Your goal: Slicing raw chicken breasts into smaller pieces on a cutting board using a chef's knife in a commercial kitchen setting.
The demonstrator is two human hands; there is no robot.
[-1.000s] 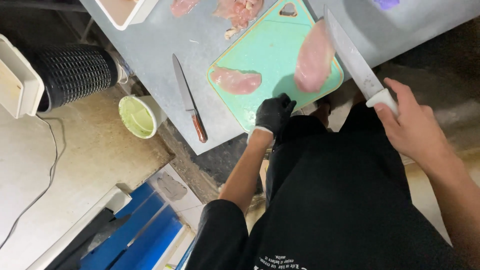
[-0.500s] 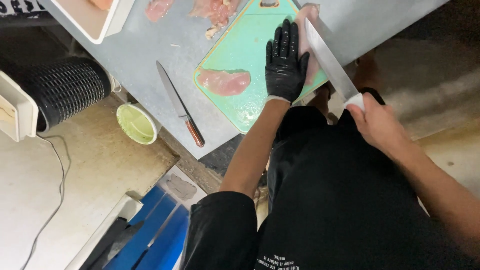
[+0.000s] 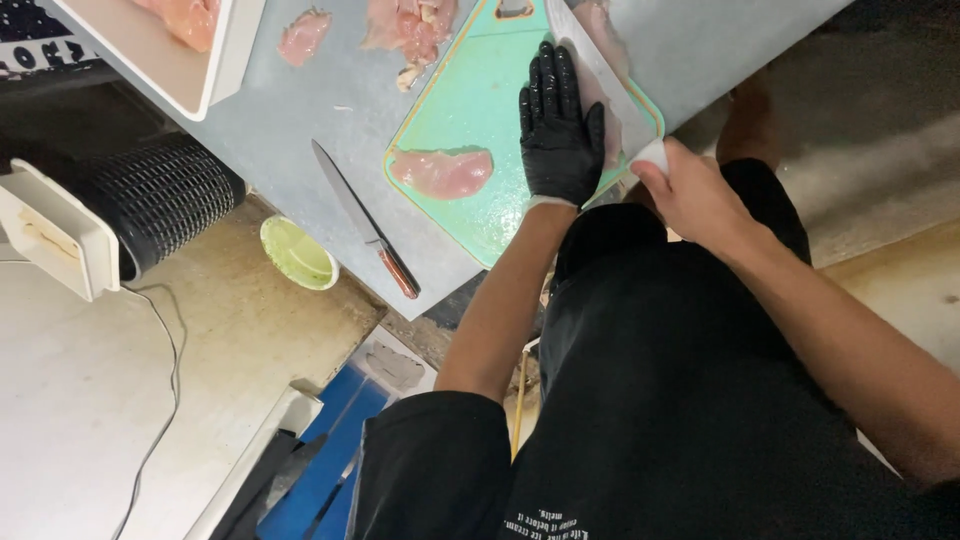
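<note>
Two hands on the green cutting board, head view only. Left hand, black glove, lies flat with fingers spread and nearly straight, palm pressing down on a pale raw chicken piece at the board's right side; most of the meat is hidden under the glove and blade. Right hand, bare, is closed around the white handle of a long knife; its blade lies low and flat alongside the gloved hand, against the meat. Can't tell how deep the blade sits.

Second chicken fillet lies on the board left of the glove, apart from it. Spare knife with brown handle rests on the grey table, just beside the board. More raw pieces lie on the table above the board. White tray with meat top left. Small green bowl sits below the table edge.
</note>
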